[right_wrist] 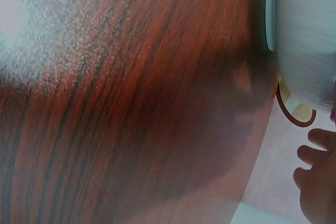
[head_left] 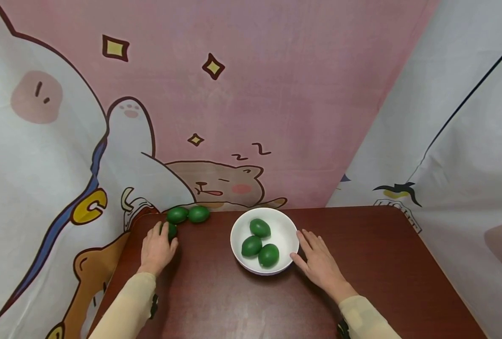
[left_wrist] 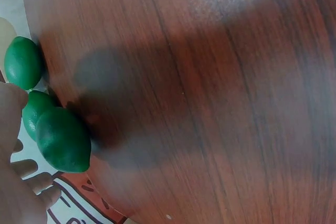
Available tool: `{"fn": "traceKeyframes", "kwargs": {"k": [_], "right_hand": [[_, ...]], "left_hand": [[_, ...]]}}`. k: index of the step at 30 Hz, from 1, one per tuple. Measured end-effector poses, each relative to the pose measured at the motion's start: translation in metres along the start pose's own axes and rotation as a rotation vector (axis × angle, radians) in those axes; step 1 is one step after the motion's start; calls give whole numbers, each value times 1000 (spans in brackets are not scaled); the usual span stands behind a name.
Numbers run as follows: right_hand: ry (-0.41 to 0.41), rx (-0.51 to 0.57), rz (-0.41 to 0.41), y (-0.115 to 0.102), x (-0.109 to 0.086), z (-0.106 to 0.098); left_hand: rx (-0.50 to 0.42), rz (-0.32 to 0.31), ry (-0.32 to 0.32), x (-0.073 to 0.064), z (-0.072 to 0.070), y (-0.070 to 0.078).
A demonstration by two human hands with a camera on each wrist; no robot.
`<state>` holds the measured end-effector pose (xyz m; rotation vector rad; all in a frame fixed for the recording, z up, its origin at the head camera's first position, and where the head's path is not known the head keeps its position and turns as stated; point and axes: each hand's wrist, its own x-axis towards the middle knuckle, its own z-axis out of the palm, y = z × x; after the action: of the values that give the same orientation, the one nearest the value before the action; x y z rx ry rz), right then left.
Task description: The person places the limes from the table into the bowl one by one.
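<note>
Around the nearest lime, my left hand has fingers spread; to close softly seems best, with my right hand, also spread, guarding the bowl.

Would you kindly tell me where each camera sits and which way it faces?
Head: worn on the head, facing forward and down over the table and bowl; left hand, right hand and sleeves show.
Left wrist: worn there, facing three loose green fruits by the table's edge; part of the left hand shows.
Right wrist: worn there, facing the table and the bowl's outer side; part of the right hand shows.
Head and left wrist share the fruits; head and right, the bowl.
</note>
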<state>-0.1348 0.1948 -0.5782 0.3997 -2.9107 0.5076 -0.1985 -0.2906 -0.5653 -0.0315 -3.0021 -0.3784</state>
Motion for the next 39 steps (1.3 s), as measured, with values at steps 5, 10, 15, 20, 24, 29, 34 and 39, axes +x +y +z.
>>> {"fn": "traceKeyframes", "kwargs": {"k": [5,10,15,20,24,29,34,39], "right_hand": [[0,-4,1,0,1,-1],[-7,0,10,-1,1,-1],[-6,3,13,-1,1,0],[4,5,12,-2,1,0],[19,4,6,-2,0,1],[55,12,-18,-2,-1,1],[64,11,-24,-2,-2,2],[52,17,-16,-2,-1,2]], "left_hand": [[-4,-12,-27,1,2,-2],[-14,-37,-50,3,2,-3],[-28,-50,-49,4,5,-5],[-23,-52,-40,5,8,-5],[-19,-51,-35,6,10,-5],[-16,-45,-12,5,13,-6],[-29,-45,-11,6,12,-6],[-29,-43,-13,8,10,-6]]}}
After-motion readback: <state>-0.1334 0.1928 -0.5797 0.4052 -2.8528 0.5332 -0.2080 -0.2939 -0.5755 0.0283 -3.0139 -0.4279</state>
